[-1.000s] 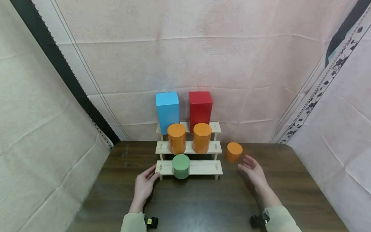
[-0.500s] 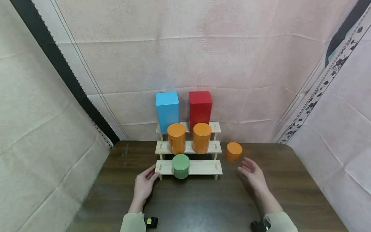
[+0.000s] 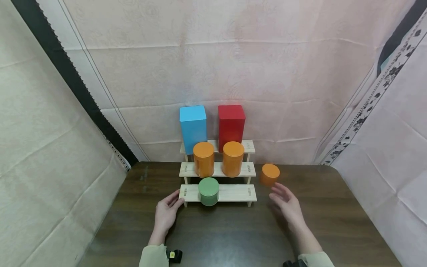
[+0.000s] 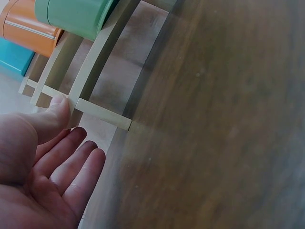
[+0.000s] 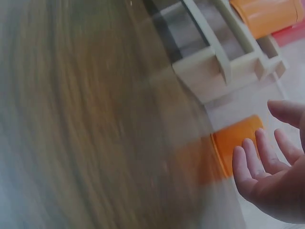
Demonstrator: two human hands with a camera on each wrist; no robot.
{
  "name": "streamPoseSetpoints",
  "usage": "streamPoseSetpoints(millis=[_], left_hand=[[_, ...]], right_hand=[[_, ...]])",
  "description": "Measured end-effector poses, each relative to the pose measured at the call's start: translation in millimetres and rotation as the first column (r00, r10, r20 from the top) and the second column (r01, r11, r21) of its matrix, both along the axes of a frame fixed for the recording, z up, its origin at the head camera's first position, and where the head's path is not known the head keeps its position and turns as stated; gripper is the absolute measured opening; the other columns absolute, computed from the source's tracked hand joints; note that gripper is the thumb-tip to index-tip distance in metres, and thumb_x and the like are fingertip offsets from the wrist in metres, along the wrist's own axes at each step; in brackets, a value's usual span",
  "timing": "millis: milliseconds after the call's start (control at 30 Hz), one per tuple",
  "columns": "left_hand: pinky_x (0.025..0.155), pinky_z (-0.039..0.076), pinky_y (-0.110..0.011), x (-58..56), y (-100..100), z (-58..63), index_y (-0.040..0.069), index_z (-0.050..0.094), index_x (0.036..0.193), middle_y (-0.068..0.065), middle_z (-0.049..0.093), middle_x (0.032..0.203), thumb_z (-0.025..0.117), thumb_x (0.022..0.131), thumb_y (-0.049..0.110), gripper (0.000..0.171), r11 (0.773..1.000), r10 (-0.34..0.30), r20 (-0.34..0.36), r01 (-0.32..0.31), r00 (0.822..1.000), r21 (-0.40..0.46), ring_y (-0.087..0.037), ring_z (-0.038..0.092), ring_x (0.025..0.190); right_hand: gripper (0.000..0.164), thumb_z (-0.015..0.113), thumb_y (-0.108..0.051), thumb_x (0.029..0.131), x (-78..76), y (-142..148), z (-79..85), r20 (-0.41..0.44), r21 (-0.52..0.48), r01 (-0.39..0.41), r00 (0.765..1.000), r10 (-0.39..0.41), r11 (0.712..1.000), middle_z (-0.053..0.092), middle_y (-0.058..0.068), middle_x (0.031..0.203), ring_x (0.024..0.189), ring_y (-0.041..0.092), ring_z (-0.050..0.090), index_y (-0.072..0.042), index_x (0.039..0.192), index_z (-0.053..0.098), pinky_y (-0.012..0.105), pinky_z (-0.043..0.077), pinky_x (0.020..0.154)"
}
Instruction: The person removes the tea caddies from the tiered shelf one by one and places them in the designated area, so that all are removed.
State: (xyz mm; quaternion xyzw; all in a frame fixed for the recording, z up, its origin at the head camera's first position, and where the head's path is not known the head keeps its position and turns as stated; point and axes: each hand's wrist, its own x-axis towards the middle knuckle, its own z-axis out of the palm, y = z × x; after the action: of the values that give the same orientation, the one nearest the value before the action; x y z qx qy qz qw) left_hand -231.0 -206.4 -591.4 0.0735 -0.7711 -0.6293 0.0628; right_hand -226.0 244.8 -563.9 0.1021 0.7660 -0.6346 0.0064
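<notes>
A pale wooden three-step display stand (image 3: 233, 193) stands on the dark table. My left hand (image 3: 166, 213) is at the left end of its lowest step. In the left wrist view, the thumb (image 4: 59, 109) lies against that end, with the other fingers loosely bent below. My right hand (image 3: 287, 206) is to the stand's right, fingers spread and slightly bent, holding nothing. Its fingertips come close to a short orange canister (image 3: 270, 175) on the table. On the lowest step sits a green canister (image 3: 208, 191). Two taller orange canisters (image 3: 204, 159) occupy the middle step.
A blue box (image 3: 193, 129) and a red box (image 3: 231, 128) stand upright on the top step. Light patterned cloth (image 3: 213, 66) hangs behind the table (image 3: 220, 233) and along both sides. The stand is near the table's far edge.
My right hand has moved slightly left, its fingertips now nearer the front of the short orange canister. The left hand stays at the stand's end, and the canisters and boxes have not moved.
</notes>
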Motion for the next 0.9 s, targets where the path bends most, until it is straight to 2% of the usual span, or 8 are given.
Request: streamPoseSetpoints(millis=[100, 200, 500, 800, 900], left_hand=[[0.095, 0.055, -0.024, -0.9, -0.1, 1.0, 0.008, 0.068, 0.145, -0.016, 0.066, 0.143, 0.078, 0.101, 0.016, 0.045, 1.0, 0.001, -0.006, -0.001, 1.0, 0.0, -0.027, 0.063, 0.134], [0.095, 0.055, -0.024, -0.8, -0.3, 1.7, 0.008, 0.068, 0.145, -0.016, 0.067, 0.143, 0.078, 0.101, 0.016, 0.045, 1.0, 0.002, -0.011, -0.002, 1.0, -0.001, -0.027, 0.063, 0.133], [0.094, 0.055, -0.023, 0.7, 1.0, -1.4, 0.006, 0.067, 0.145, -0.017, 0.066, 0.144, 0.078, 0.101, 0.014, 0.046, 1.0, 0.003, -0.014, -0.003, 1.0, 0.006, -0.028, 0.063, 0.134], [0.095, 0.056, -0.024, -0.3, 0.7, -0.9, 0.007, 0.068, 0.145, -0.016, 0.066, 0.144, 0.077, 0.102, 0.015, 0.045, 1.0, 0.011, -0.013, -0.011, 1.0, 0.005, -0.027, 0.063, 0.133], [0.095, 0.056, -0.025, 0.0, 0.4, -1.1, 0.007, 0.068, 0.145, -0.016, 0.066, 0.144, 0.077, 0.102, 0.015, 0.045, 1.0, 0.013, -0.013, -0.013, 1.0, 0.002, -0.027, 0.063, 0.133]], right_hand=[[0.058, 0.071, -0.024, 0.107, 3.2, -9.5, 3.0, -0.024, -0.014, -0.001, 1.0, 0.0, 1.0, 0.057, 0.012, 0.156, 0.139, 0.029, 0.057, -0.017, 0.16, 0.048, 0.022, 0.052, 0.099], [0.059, 0.074, -0.027, 0.105, 6.2, -19.1, 5.0, -0.042, -0.017, -0.007, 0.999, 0.006, 1.0, 0.06, 0.013, 0.153, 0.138, 0.028, 0.059, -0.015, 0.158, 0.051, 0.02, 0.052, 0.097], [0.054, 0.074, -0.022, 0.105, 14.5, -38.6, 6.8, -0.066, -0.002, -0.035, 0.997, 0.035, 0.999, 0.063, 0.012, 0.148, 0.137, 0.029, 0.06, -0.013, 0.155, 0.055, 0.038, 0.053, 0.107], [0.051, 0.076, -0.022, 0.104, 18.1, -51.6, 9.5, -0.079, -0.024, -0.071, 0.994, 0.068, 0.997, 0.066, 0.012, 0.144, 0.132, 0.03, 0.063, -0.013, 0.151, 0.059, 0.038, 0.055, 0.104], [0.05, 0.076, -0.021, 0.103, 18.7, -58.2, 12.9, -0.089, -0.033, -0.085, 0.993, 0.082, 0.996, 0.068, 0.013, 0.142, 0.131, 0.03, 0.064, -0.012, 0.149, 0.06, 0.041, 0.055, 0.105]])
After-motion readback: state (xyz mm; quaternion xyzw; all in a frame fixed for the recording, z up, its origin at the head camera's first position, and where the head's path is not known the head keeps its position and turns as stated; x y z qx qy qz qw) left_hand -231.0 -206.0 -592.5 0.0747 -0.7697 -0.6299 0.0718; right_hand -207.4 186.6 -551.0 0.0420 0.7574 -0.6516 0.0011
